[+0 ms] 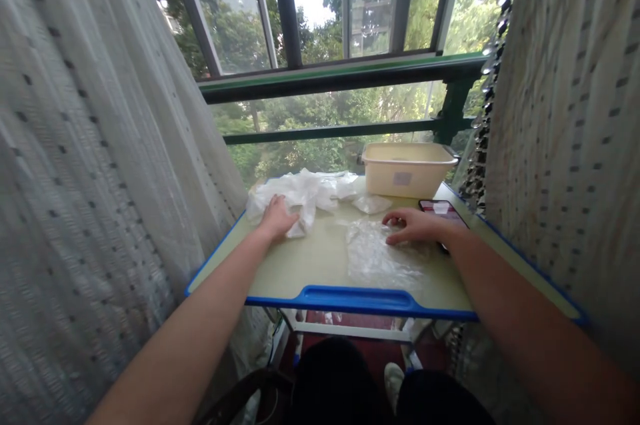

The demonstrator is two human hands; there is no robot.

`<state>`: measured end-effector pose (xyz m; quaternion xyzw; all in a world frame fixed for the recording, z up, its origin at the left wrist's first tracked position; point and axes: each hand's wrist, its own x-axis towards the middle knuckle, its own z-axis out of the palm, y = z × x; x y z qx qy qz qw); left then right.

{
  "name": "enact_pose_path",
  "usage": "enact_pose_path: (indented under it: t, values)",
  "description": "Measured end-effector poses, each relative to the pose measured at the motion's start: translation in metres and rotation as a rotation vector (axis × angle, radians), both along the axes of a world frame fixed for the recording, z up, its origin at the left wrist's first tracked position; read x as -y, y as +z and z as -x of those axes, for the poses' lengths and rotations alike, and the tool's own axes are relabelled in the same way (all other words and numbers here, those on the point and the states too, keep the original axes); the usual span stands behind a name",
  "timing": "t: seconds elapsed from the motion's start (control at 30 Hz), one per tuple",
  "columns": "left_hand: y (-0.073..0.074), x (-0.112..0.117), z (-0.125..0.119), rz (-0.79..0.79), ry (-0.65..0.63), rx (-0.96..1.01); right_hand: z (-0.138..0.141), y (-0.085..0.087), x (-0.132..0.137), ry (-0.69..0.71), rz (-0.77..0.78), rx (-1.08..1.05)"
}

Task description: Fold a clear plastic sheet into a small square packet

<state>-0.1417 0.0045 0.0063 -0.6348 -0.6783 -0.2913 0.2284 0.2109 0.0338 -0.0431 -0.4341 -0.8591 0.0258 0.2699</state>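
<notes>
Left hand (277, 217) palm-down on crumpled bag pile (310, 190), far-left corner of table (300, 268); grasp unclear. Right hand (417, 226) open, flat on clear bag (377, 258) near front edge. Judgement: firm, even pressure suits smoothing.

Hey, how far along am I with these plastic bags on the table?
Done: nothing visibly finished; the tub hides its inside. In hand: right hand presses one clear bag flat on the table; left hand rests on the crumpled pile. Left: that whole pile and a loose bag by the tub.
</notes>
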Motion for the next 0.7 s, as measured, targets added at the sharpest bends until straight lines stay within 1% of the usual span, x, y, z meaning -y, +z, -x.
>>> enact_pose_path:
  t: [0.03,0.1,0.13,0.17,0.2,0.23,0.27,0.3,0.33,0.37,0.4,0.43,0.47,0.5,0.6,0.63,0.67,0.7]
  values:
    - [0.003,0.003,-0.002,-0.035,-0.006,0.066,0.0,0.0,0.002,0.001,0.005,-0.001]
    - [0.006,0.015,-0.008,-0.123,0.037,0.146,0.002,0.0,0.006,-0.003,0.019,-0.016]
    - [0.006,0.022,-0.014,-0.205,0.094,0.149,0.003,0.0,0.007,-0.008,0.028,-0.031]
    - [0.006,0.03,-0.021,-0.315,0.14,0.095,0.004,-0.001,0.008,-0.013,0.033,-0.05]
    - [0.006,0.037,-0.03,-0.397,0.14,0.034,0.006,-0.001,0.009,-0.015,0.031,-0.073]
    - [0.006,0.043,-0.04,-0.481,0.113,-0.014,0.007,-0.001,0.009,-0.013,0.021,-0.099]
    - [0.006,0.048,-0.053,-0.56,0.055,-0.072,0.009,-0.001,0.009,-0.007,0.005,-0.124]
    - [0.007,0.051,-0.066,-0.59,-0.05,-0.131,0.01,-0.001,0.009,0.003,-0.017,-0.147]
    - [0.009,0.052,-0.079,-0.544,-0.2,-0.186,0.011,0.0,0.009,0.016,-0.045,-0.17]
    - [0.009,0.051,-0.092,-0.431,-0.354,-0.211,0.011,0.001,0.009,0.022,-0.079,-0.191]
    - [0.01,0.048,-0.103,-0.221,-0.503,-0.241,0.011,0.002,0.009,0.018,-0.119,-0.209]
    - [0.009,0.042,-0.112,0.011,-0.62,-0.275,0.01,0.002,0.01,0.004,-0.161,-0.22]
    - [0.008,0.035,-0.118,0.183,-0.691,-0.329,0.009,0.003,0.01,-0.011,-0.197,-0.222]
    - [0.005,0.027,-0.121,0.253,-0.721,-0.372,0.008,0.003,0.011,-0.018,-0.219,-0.209]
    - [-0.006,0.002,-0.119,0.144,-0.732,-0.473,0.006,0.002,0.013,0.022,-0.202,-0.068]
    - [-0.009,-0.004,-0.117,0.113,-0.718,-0.47,0.006,0.001,0.012,0.033,-0.193,-0.011]
    - [-0.012,-0.008,-0.115,0.065,-0.74,-0.474,0.007,0.001,0.011,0.036,-0.193,0.03]
    - [-0.014,-0.01,-0.113,0.026,-0.774,-0.424,0.008,0.0,0.009,0.041,-0.204,0.038]
